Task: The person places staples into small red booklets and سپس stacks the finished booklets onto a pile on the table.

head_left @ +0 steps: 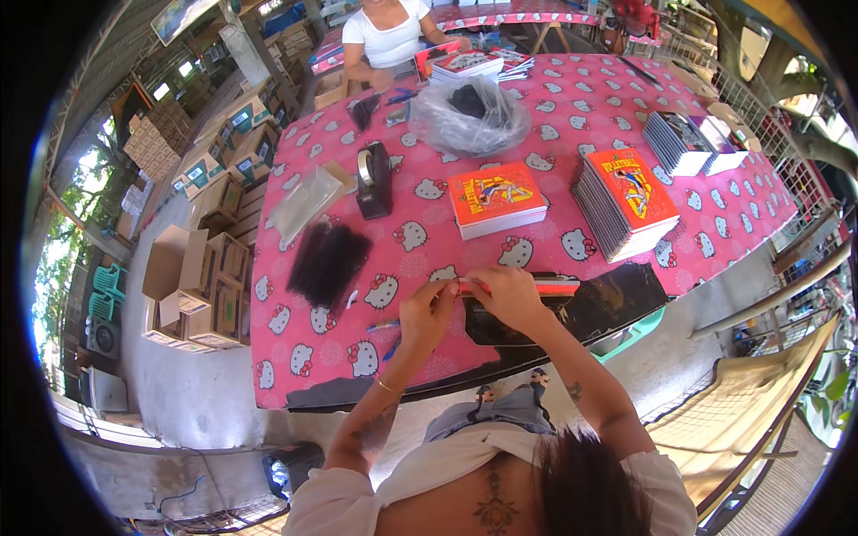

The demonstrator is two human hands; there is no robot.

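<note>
My left hand [429,311] and my right hand [508,297] meet at the near edge of the table, fingertips pinched close together. Whatever sits between them is too small to make out. Beneath my right hand lies a red-edged, flat thing [556,288], probably a notebook, on a black board [617,299]; my hand and forearm partly cover it. Left of my left hand are a blue pen [391,348] and a pile of thin black strands [327,261], perhaps binding coils. Straight ahead stands a stack of orange-covered notebooks [499,198].
A taller orange notebook stack [626,201] stands to the right. A black tape dispenser [375,181], clear plastic sleeves [308,201] and a plastic bag [469,121] lie further off. Another person [386,40] sits across the pink table [402,192]. Cardboard boxes [210,286] stand at left.
</note>
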